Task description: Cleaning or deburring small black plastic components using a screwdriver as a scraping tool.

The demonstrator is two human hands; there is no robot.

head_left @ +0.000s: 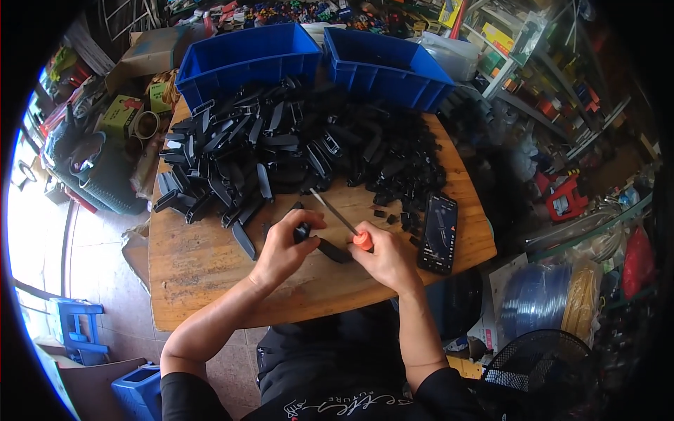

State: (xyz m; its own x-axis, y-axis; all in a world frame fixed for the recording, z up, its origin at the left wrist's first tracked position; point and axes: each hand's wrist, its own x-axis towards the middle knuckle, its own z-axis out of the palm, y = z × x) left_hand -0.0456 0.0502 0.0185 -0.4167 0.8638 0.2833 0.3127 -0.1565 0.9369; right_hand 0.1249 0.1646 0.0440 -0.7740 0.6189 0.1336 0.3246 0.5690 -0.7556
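Well out to the left of the left hand (281, 247), a blue stool (78, 324) is standing on the tiled floor (105, 256). Beyond those fingers, a heap of long black parts (235, 151) is crowding the table (193, 281), with a blue bin (249, 64) rising behind it. Beyond the right hand (387, 259), a second blue bin (386, 78) is standing behind small black pieces (414, 158), some straying near its fingers. Just right of them, a phone (437, 235) is lying with its screen lit.

The left fingers are curling around a black piece (302, 232). A dark strip (333, 251) is sitting between both hands; I cannot tell whether it is joining that piece. The right fingers are gripping a screwdriver (361, 240), its shaft slanting away beyond the left fingertips.

The long parts are showing smooth, curved faces, the table scuffed wood, the screwdriver slim metal and a rounded orange-red handle.
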